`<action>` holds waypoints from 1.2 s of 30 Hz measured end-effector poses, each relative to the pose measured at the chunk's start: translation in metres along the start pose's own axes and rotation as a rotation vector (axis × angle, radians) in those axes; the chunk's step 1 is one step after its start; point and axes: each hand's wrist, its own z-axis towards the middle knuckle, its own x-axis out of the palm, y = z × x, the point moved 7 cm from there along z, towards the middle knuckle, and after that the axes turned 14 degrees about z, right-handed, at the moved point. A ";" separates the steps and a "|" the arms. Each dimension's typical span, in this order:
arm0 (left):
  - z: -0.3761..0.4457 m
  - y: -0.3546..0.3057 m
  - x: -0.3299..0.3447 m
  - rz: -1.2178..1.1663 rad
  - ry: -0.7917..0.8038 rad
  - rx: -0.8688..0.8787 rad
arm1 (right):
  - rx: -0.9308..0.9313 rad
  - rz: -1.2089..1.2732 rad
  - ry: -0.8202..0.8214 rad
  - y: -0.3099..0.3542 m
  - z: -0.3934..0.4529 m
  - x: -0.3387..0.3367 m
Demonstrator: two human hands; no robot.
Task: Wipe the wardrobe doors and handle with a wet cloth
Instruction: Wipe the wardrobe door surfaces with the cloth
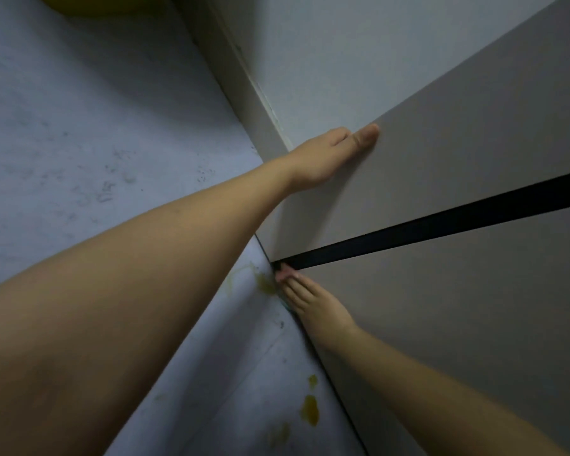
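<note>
Two grey wardrobe doors [458, 179] fill the right side, seen steeply from above, with a black gap [441, 225] running between them. My left hand [326, 156] lies flat against the far door near its bottom corner and holds nothing. My right hand [310, 301] rests at the lower edge of the near door [474, 324], fingertips at the end of the black gap. Only a thin teal sliver of the cloth [288, 306] shows under that hand; the rest is hidden. No handle can be made out.
The pale floor [79, 143] spreads to the left, marked with dark scuffs and yellow stains [310, 409] close to the door's foot. A white side panel [250, 87] rises beside the far door. Part of a yellow object [96, 3] sits at the top left.
</note>
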 end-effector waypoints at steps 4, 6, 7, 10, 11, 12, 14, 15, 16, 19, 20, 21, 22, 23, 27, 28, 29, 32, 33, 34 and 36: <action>-0.005 -0.003 -0.003 -0.036 -0.124 -0.008 | -0.073 -0.002 0.009 -0.010 -0.017 -0.002; -0.008 -0.004 -0.004 -0.007 -0.164 -0.011 | 0.030 0.000 -0.098 -0.037 0.002 -0.029; -0.007 -0.003 -0.004 0.007 -0.175 -0.010 | 0.098 -0.007 -0.151 -0.051 0.013 -0.045; -0.006 -0.002 -0.004 0.003 -0.160 -0.037 | 0.248 -0.022 -0.248 -0.067 0.021 -0.067; -0.006 -0.001 -0.002 -0.002 -0.151 -0.043 | 0.235 -0.022 -0.255 -0.061 0.016 -0.063; -0.005 -0.001 -0.001 -0.011 -0.144 -0.036 | 0.187 -0.005 -0.226 -0.050 0.006 -0.050; -0.002 0.000 0.001 -0.011 -0.139 -0.014 | 0.048 0.008 -0.096 -0.015 -0.024 -0.007; -0.001 0.002 0.001 -0.008 -0.144 -0.007 | -0.024 -0.028 -0.018 0.001 -0.043 0.014; 0.000 0.003 0.002 -0.003 -0.149 -0.007 | -0.086 -0.068 0.053 0.015 -0.065 0.032; 0.004 0.007 0.002 -0.008 -0.153 -0.018 | -0.166 -0.075 0.221 0.027 -0.115 0.062; 0.004 0.006 0.003 -0.012 -0.150 -0.020 | -0.178 -0.068 0.240 0.025 -0.125 0.064; 0.004 0.005 0.003 -0.015 -0.150 -0.022 | -0.176 -0.062 0.243 0.021 -0.132 0.061; 0.002 0.004 0.003 -0.015 -0.155 -0.024 | -0.149 -0.038 0.218 0.016 -0.133 0.056; 0.001 0.003 0.003 -0.017 -0.161 -0.028 | -0.100 -0.017 0.183 0.008 -0.129 0.049; 0.000 0.003 0.003 -0.002 -0.172 -0.046 | 0.077 0.056 -0.001 -0.015 -0.073 0.007; 0.001 0.005 0.002 0.010 -0.161 -0.053 | 0.113 0.105 -0.036 -0.017 -0.052 0.001; 0.000 0.006 0.004 0.010 -0.149 -0.060 | 0.151 0.163 -0.059 -0.016 -0.036 -0.001; -0.001 0.003 0.003 0.014 -0.152 -0.042 | 0.145 0.193 -0.088 0.003 -0.010 0.018; -0.003 0.002 0.002 0.012 -0.158 -0.044 | 0.094 0.177 -0.045 0.015 -0.012 0.030; -0.003 0.000 0.000 0.014 -0.164 -0.042 | 0.049 0.161 0.014 0.028 -0.022 0.044; -0.004 -0.001 0.000 -0.008 -0.194 -0.048 | 0.003 0.172 0.062 0.043 -0.054 0.070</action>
